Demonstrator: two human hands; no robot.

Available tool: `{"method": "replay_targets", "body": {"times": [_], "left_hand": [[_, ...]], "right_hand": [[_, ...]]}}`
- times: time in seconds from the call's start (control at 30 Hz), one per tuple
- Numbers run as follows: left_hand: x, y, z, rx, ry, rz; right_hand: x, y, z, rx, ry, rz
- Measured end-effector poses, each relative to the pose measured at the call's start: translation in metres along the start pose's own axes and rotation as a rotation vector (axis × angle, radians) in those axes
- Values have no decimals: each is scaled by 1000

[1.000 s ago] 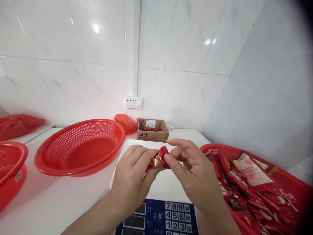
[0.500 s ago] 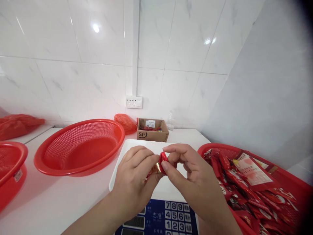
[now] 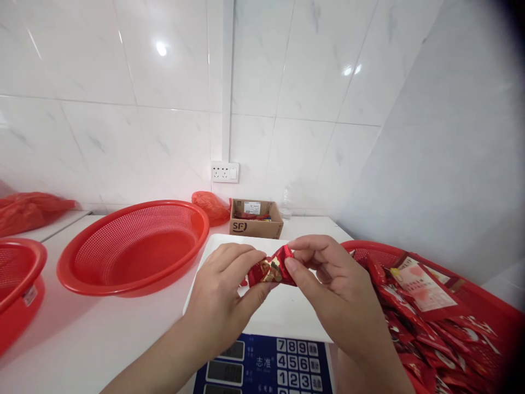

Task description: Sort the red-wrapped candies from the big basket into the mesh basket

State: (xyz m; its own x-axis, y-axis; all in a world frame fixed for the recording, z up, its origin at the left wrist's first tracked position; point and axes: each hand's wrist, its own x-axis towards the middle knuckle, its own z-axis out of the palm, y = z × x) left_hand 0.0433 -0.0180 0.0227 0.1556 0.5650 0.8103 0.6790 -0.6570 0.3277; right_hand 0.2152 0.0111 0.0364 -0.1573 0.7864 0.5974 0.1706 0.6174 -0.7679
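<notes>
- One blue scale panel, lowest in my head view: number keys at right, small displays at left, figures too blurred for me to read.
- One left hand, fingers narrowed, thumb below, holding the left part of the packet.
- One right hand, thumb and forefinger pinching the packet's right end, other fingers curled.
- One small wrapped packet, red with gold, held between both hands above the scale's white tray.
- One red basket at right, holding many red packets and a printed pink-and-cream pouch.
- One red basket at the left edge, partly out of my view; beside it, one wide round basket, red, with perforated sides, on the white table.
- One open carton marked SF beyond the tray, small packets inside; an orange-red bag just left of it.
- One wall socket, farthest, on the tiled wall.
</notes>
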Motion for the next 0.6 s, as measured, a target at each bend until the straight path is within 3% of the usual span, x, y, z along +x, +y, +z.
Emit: {"method": "replay_targets", "body": {"times": [0.23, 0.47, 0.6], "left_hand": [[1, 0, -2, 3, -49, -52], [3, 2, -4, -82, -24, 0], [4, 8, -8, -239, -37, -182]], "right_hand": [[1, 3, -2, -15, -23, -17], [2, 7, -8, 62, -45, -22], [4, 5, -13, 167, -154, 19]]}}
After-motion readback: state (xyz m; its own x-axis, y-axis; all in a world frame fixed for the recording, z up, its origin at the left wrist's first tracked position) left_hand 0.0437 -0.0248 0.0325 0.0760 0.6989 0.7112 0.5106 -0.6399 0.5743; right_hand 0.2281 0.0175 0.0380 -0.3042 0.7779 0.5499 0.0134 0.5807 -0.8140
